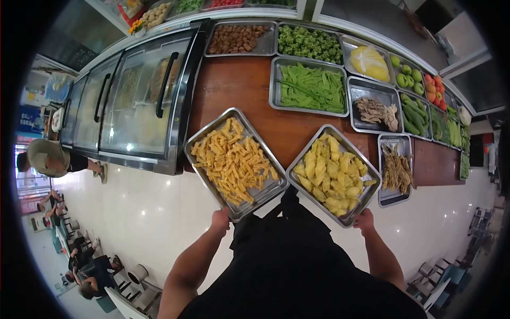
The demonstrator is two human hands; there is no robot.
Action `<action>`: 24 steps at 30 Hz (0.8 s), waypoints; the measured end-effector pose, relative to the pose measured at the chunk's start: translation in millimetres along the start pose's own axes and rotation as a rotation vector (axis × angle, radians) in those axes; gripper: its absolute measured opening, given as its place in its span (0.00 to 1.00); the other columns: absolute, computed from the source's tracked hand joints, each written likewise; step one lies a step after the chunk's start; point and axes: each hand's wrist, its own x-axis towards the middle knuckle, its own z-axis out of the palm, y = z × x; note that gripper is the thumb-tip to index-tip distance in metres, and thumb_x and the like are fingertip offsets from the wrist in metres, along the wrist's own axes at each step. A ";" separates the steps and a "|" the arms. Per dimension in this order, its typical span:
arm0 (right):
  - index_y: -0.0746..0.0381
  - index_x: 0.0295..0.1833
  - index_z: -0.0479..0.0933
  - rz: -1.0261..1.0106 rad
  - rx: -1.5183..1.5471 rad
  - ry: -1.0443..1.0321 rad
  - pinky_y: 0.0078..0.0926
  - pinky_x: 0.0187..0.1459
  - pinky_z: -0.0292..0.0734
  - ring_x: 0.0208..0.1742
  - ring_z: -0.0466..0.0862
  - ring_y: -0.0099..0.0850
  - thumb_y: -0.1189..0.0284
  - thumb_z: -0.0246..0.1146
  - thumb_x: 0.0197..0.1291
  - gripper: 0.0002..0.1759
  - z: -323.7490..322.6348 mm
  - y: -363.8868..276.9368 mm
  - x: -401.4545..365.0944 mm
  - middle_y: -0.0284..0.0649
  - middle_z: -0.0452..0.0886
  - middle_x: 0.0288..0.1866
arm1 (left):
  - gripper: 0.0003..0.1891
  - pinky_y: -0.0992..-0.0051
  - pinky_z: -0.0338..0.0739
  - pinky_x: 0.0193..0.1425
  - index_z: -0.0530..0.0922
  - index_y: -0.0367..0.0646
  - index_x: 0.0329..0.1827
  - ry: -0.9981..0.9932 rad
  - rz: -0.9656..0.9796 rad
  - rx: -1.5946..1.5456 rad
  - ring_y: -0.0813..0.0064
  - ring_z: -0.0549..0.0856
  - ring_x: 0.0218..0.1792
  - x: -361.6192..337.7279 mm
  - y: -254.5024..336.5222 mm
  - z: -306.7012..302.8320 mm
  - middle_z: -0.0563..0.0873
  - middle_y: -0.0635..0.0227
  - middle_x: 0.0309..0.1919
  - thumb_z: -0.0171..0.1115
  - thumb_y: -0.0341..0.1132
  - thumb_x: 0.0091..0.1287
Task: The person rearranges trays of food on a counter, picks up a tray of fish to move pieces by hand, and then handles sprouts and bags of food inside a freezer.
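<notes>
My left hand [220,220] is closed on the near edge of a metal tray [272,192]. Golden fried strips [231,159] fill most of it, with bare metal at its right side. At the near right corner of a second metal tray [349,219], my right hand [365,220] is closed on the rim. This one carries a heap of yellow twisted pieces [329,173] that look fried. Both trays tilt at opposite angles in front of my body, their inner corners close together, overlapping the front edge of the brown wooden counter [234,87].
Further trays line the counter: green pods [312,87], green florets [311,43], brown chunks [237,38], grey-brown pieces [373,110] and dried strands [396,167]. A glass-lidded display fridge [141,101] stands left. A person [48,158] is beyond it; others sit lower left.
</notes>
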 end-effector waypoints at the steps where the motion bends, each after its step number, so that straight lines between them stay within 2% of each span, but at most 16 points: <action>1: 0.61 0.44 0.68 -0.002 -0.018 -0.004 0.28 0.20 0.79 0.21 0.78 0.28 0.77 0.63 0.52 0.14 1.0 3.4 3.1 0.38 0.76 0.30 | 0.20 0.71 0.67 0.16 0.77 0.34 0.34 -0.013 -0.002 -0.055 0.72 0.71 0.15 1.2 5.1 2.4 0.77 0.62 0.22 0.52 0.46 0.68; 4: 0.62 0.44 0.68 -0.043 -0.034 -0.016 0.27 0.19 0.79 0.22 0.79 0.28 0.77 0.63 0.52 0.15 -6.4 10.4 17.9 0.39 0.77 0.31 | 0.20 0.71 0.66 0.16 0.77 0.34 0.33 0.020 -0.007 -0.013 0.74 0.70 0.15 11.8 12.7 16.6 0.76 0.64 0.20 0.51 0.46 0.69; 6: 0.63 0.46 0.68 -0.057 -0.102 0.039 0.27 0.19 0.79 0.23 0.80 0.28 0.78 0.62 0.51 0.16 -18.0 6.7 24.2 0.40 0.79 0.33 | 0.18 0.70 0.65 0.16 0.75 0.36 0.32 -0.038 -0.014 -0.027 0.74 0.69 0.14 17.6 7.4 18.6 0.74 0.65 0.19 0.50 0.44 0.70; 8: 0.66 0.42 0.70 -0.109 -0.224 0.117 0.28 0.20 0.77 0.24 0.81 0.31 0.74 0.65 0.52 0.14 -37.7 0.5 36.2 0.42 0.79 0.31 | 0.17 0.70 0.64 0.15 0.75 0.39 0.31 -0.175 -0.112 -0.183 0.75 0.68 0.13 24.2 2.7 27.5 0.74 0.66 0.18 0.50 0.44 0.70; 10: 0.66 0.41 0.71 -0.203 -0.389 0.103 0.38 0.29 0.80 0.28 0.84 0.41 0.70 0.66 0.51 0.16 -53.2 10.8 69.3 0.49 0.81 0.32 | 0.17 0.74 0.64 0.17 0.76 0.42 0.34 -0.341 -0.175 -0.287 0.76 0.68 0.13 15.8 23.2 51.3 0.76 0.67 0.18 0.52 0.47 0.70; 12: 0.66 0.42 0.70 -0.275 -0.595 0.187 0.46 0.41 0.78 0.38 0.84 0.51 0.67 0.67 0.49 0.19 -61.3 4.9 83.4 0.54 0.81 0.35 | 0.13 0.72 0.65 0.19 0.75 0.44 0.42 -0.416 -0.275 -0.355 0.75 0.69 0.15 12.9 36.0 78.2 0.81 0.65 0.24 0.52 0.45 0.71; 13: 0.66 0.43 0.71 -0.263 -0.613 0.182 0.47 0.44 0.77 0.41 0.83 0.52 0.67 0.67 0.49 0.19 -62.7 -8.3 82.5 0.55 0.82 0.37 | 0.13 0.72 0.65 0.19 0.75 0.44 0.42 -0.431 -0.289 -0.344 0.75 0.69 0.15 9.0 45.1 90.9 0.81 0.65 0.24 0.52 0.45 0.71; 15: 0.66 0.44 0.71 -0.246 -0.634 0.181 0.49 0.47 0.76 0.45 0.82 0.54 0.67 0.67 0.49 0.20 -60.8 -37.4 76.2 0.55 0.82 0.38 | 0.13 0.74 0.65 0.20 0.75 0.44 0.45 -0.284 -0.229 -0.400 0.76 0.69 0.16 1.2 62.7 112.4 0.81 0.64 0.25 0.55 0.44 0.69; 16: 0.66 0.45 0.71 -0.285 -0.660 0.164 0.48 0.46 0.76 0.45 0.82 0.54 0.67 0.67 0.49 0.21 -55.5 -51.3 74.4 0.55 0.82 0.38 | 0.13 0.74 0.65 0.20 0.75 0.44 0.45 -0.288 -0.238 -0.396 0.76 0.69 0.16 11.7 63.5 114.3 0.81 0.64 0.25 0.55 0.44 0.69; 18: 0.66 0.47 0.71 -0.356 -0.685 0.121 0.48 0.45 0.76 0.45 0.82 0.53 0.68 0.67 0.49 0.22 -56.1 -70.8 78.2 0.54 0.83 0.38 | 0.12 0.76 0.66 0.21 0.76 0.45 0.40 -0.177 -0.140 -0.455 0.81 0.66 0.15 28.5 56.2 116.1 0.81 0.64 0.25 0.59 0.45 0.67; 20: 0.65 0.48 0.72 -0.294 -0.712 0.073 0.46 0.44 0.76 0.44 0.83 0.52 0.68 0.68 0.48 0.23 -44.7 -84.3 86.0 0.53 0.83 0.38 | 0.11 0.75 0.66 0.21 0.74 0.45 0.42 -0.156 -0.159 -0.515 0.80 0.65 0.15 14.6 63.5 117.2 0.81 0.63 0.27 0.59 0.42 0.68; 24: 0.65 0.47 0.74 -0.417 -0.595 -0.028 0.45 0.41 0.76 0.40 0.82 0.51 0.69 0.69 0.47 0.21 -26.8 -95.4 107.1 0.51 0.82 0.35 | 0.13 0.75 0.65 0.20 0.72 0.41 0.44 -0.102 -0.164 -0.660 0.78 0.65 0.14 17.6 53.0 117.0 0.81 0.59 0.29 0.57 0.42 0.68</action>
